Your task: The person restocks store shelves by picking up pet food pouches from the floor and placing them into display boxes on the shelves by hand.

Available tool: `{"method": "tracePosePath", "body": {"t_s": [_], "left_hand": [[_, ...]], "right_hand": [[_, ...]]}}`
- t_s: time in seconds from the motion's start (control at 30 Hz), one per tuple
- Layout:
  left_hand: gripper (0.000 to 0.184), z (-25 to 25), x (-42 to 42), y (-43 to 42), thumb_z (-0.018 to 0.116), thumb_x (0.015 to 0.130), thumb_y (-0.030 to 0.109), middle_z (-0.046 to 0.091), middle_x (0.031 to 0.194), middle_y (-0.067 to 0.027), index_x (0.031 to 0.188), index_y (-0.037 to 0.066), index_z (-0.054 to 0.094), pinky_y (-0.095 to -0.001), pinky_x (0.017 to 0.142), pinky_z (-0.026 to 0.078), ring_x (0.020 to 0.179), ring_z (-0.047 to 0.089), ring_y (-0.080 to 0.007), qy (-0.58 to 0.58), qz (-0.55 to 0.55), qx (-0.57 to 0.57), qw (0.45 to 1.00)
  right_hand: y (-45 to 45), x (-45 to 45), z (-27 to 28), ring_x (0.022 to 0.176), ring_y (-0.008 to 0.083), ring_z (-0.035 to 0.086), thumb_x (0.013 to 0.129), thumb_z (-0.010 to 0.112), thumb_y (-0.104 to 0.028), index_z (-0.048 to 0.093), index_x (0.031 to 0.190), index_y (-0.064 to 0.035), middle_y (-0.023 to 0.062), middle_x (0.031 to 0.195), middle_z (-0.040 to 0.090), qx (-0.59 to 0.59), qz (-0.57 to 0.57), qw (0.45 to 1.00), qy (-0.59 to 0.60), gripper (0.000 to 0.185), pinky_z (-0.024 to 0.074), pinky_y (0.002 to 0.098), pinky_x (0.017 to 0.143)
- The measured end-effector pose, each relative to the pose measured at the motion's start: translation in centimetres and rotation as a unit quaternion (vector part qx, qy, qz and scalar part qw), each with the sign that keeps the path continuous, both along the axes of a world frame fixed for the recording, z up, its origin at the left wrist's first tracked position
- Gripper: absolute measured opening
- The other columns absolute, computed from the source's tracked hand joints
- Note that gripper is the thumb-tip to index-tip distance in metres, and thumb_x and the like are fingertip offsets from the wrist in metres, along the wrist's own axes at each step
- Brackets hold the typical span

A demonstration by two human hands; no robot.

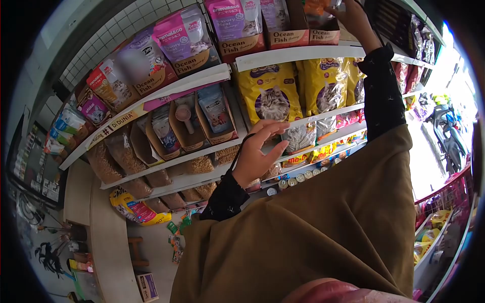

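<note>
My right hand (352,21) is raised to the top shelf at the upper frame edge. Its fingers close at the side of an orange packet (317,7), above an "Ocean Fish" display box (324,36); part of the hand is cut off by the frame. Lower down, my left hand (258,154) is open, thumb and fingers apart, with nothing in it. It hovers in front of the shelves, nearest to a yellow cat food bag (270,93) and a clear bag with grey contents (300,137).
Purple and pink cat food pouches (186,38) stand in boxes along the top shelf (298,56). A small pink handheld fan (185,115) sits in a box below. Bags of brown kibble (113,156) fill lower shelves, with cans (300,178) beneath. A motorbike (447,134) stands outside at right.
</note>
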State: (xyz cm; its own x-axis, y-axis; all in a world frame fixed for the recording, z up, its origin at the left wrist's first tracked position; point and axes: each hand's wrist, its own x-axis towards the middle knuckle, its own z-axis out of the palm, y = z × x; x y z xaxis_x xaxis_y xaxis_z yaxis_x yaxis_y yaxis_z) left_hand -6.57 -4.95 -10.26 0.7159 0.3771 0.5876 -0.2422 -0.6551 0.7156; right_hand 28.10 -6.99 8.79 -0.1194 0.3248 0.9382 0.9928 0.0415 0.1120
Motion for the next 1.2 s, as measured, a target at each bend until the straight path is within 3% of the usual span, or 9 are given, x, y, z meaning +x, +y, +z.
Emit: {"method": "tracePosePath", "body": {"t_s": [0.13, 0.4, 0.67, 0.8, 0.97, 1.07, 1.1, 1.17, 1.2], "left_hand": [[0.031, -0.5, -0.3, 0.1, 0.061, 0.082, 0.007, 0.054, 0.107, -0.0093, 0.112, 0.002, 0.057, -0.0302, 0.088, 0.044, 0.099, 0.056, -0.0184, 0.015, -0.015, -0.048, 0.999], [0.028, -0.8, -0.1, 0.4, 0.059, 0.084, 0.006, 0.055, 0.103, -0.0083, 0.110, 0.000, 0.057, -0.0287, 0.087, 0.044, 0.097, 0.058, -0.0161, 0.026, -0.014, -0.070, 0.997], [0.026, -1.4, -0.1, 0.6, 0.059, 0.084, 0.007, 0.056, 0.102, -0.0081, 0.108, 0.000, 0.058, -0.0291, 0.087, 0.045, 0.096, 0.058, -0.0160, 0.034, -0.023, -0.073, 0.996], [0.024, -1.8, -0.2, 0.9, 0.059, 0.084, 0.007, 0.056, 0.100, -0.0082, 0.107, 0.000, 0.058, -0.0287, 0.086, 0.045, 0.095, 0.058, -0.0161, 0.024, -0.018, -0.081, 0.996], [0.022, -2.1, -0.6, 1.2, 0.060, 0.084, 0.007, 0.057, 0.098, -0.0079, 0.105, 0.001, 0.059, -0.0275, 0.083, 0.045, 0.093, 0.059, -0.0164, 0.021, -0.007, -0.080, 0.997], [0.021, -2.6, -1.0, 1.4, 0.059, 0.084, 0.007, 0.057, 0.099, -0.0077, 0.105, 0.000, 0.059, -0.0273, 0.084, 0.045, 0.093, 0.059, -0.0157, 0.029, 0.003, -0.082, 0.996], [0.021, -2.9, -1.3, 1.4, 0.058, 0.085, 0.006, 0.057, 0.100, -0.0076, 0.105, 0.000, 0.059, -0.0272, 0.084, 0.044, 0.093, 0.058, -0.0153, 0.033, 0.006, -0.089, 0.995], [0.021, -3.5, -2.0, 1.6, 0.057, 0.086, 0.006, 0.056, 0.100, -0.0076, 0.105, -0.001, 0.058, -0.0272, 0.085, 0.044, 0.094, 0.058, -0.0149, 0.038, 0.011, -0.099, 0.994], [0.021, -3.8, -2.5, 1.6, 0.057, 0.086, 0.007, 0.057, 0.100, -0.0075, 0.105, -0.001, 0.058, -0.0269, 0.085, 0.044, 0.094, 0.057, -0.0144, 0.034, 0.014, -0.110, 0.993]], "right_hand": [[0.4, -1.8, -1.3, 0.108, 0.0391, 0.042, 0.070, 0.070, -0.011, 0.039, 0.129, -0.0125, 0.0206, 0.123, 0.042, -0.093, -0.103, 0.988, 0.061, 0.067, 0.0385, 0.0430, 0.089], [0.2, -3.1, -0.9, 0.111, 0.0386, 0.041, 0.070, 0.069, -0.015, 0.042, 0.127, -0.0067, 0.0190, 0.124, 0.043, -0.133, -0.150, 0.978, 0.050, 0.063, 0.0343, 0.0444, 0.094], [0.7, -1.2, -1.6, 0.114, 0.0371, 0.039, 0.072, 0.064, -0.019, 0.043, 0.127, -0.0082, 0.0171, 0.127, 0.043, -0.124, -0.063, 0.989, 0.048, 0.060, 0.0308, 0.0434, 0.097], [-0.5, -3.8, -1.4, 0.113, 0.0369, 0.041, 0.072, 0.064, -0.019, 0.043, 0.127, -0.0076, 0.0168, 0.125, 0.044, -0.114, -0.144, 0.982, 0.037, 0.060, 0.0303, 0.0442, 0.097], [-1.0, -4.2, -2.0, 0.113, 0.0377, 0.039, 0.072, 0.067, -0.021, 0.042, 0.127, -0.0070, 0.0173, 0.122, 0.044, -0.082, -0.113, 0.989, 0.043, 0.062, 0.0300, 0.0464, 0.096], [-0.9, -4.3, -3.4, 0.104, 0.0298, 0.050, 0.077, 0.067, -0.017, 0.043, 0.125, -0.0062, 0.0138, 0.114, 0.050, 0.079, -0.151, 0.984, -0.058, 0.055, 0.0408, 0.0418, 0.086], [-1.1, -5.0, -3.9, 0.104, 0.0298, 0.050, 0.077, 0.067, -0.017, 0.043, 0.125, -0.0062, 0.0138, 0.114, 0.050, 0.078, -0.149, 0.984, -0.055, 0.055, 0.0408, 0.0418, 0.086], [-2.2, -7.2, -5.4, 0.094, 0.0168, 0.058, 0.084, 0.061, -0.005, 0.052, 0.119, -0.0057, 0.0112, 0.108, 0.056, 0.144, -0.056, 0.986, -0.060, 0.036, 0.0505, 0.0263, 0.073], [-2.7, -8.1, -6.7, 0.094, 0.0168, 0.058, 0.084, 0.061, -0.005, 0.052, 0.119, -0.0057, 0.0112, 0.108, 0.056, 0.141, -0.053, 0.987, -0.057, 0.036, 0.0505, 0.0263, 0.073]]}}
